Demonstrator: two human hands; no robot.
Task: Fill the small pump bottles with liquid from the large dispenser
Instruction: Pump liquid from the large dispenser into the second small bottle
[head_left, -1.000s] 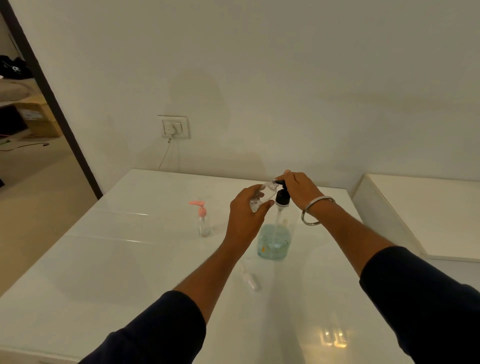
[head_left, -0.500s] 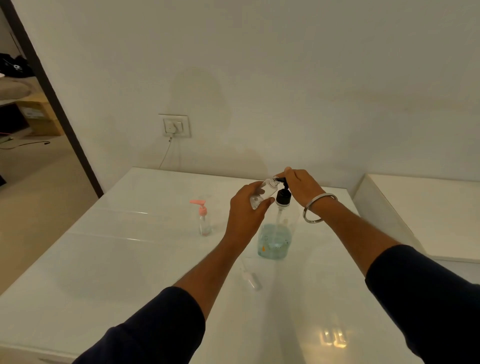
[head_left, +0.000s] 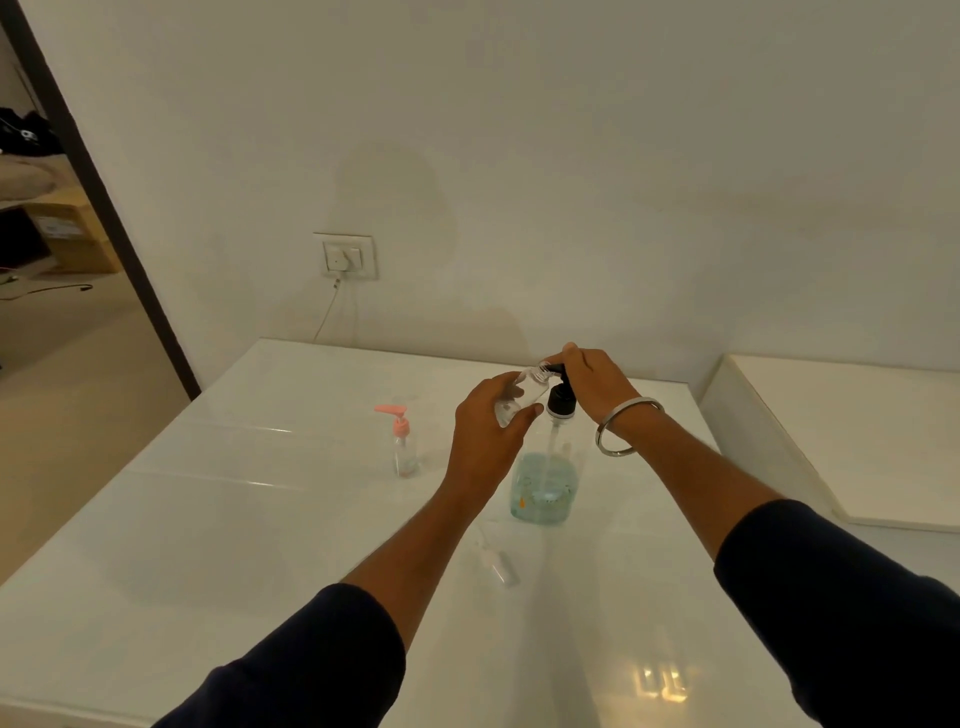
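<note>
A glossy white counter (head_left: 218, 519) fills the lower frame beneath a plain wall. At centre, the left hand (head_left: 485, 441) grips a small clear bottle (head_left: 522, 395), tilted, fingers curled round it. The right hand (head_left: 592, 384) rests curled over the black pump of the large dispenser (head_left: 545, 483), which holds blue liquid. Left of centre stands a pink-topped pump bottle (head_left: 402, 441).

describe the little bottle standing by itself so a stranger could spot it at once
On the white table, look left of the large dispenser with blue liquid. The small clear bottle stands there upright, untouched, the only one with a pink pump top.
</note>
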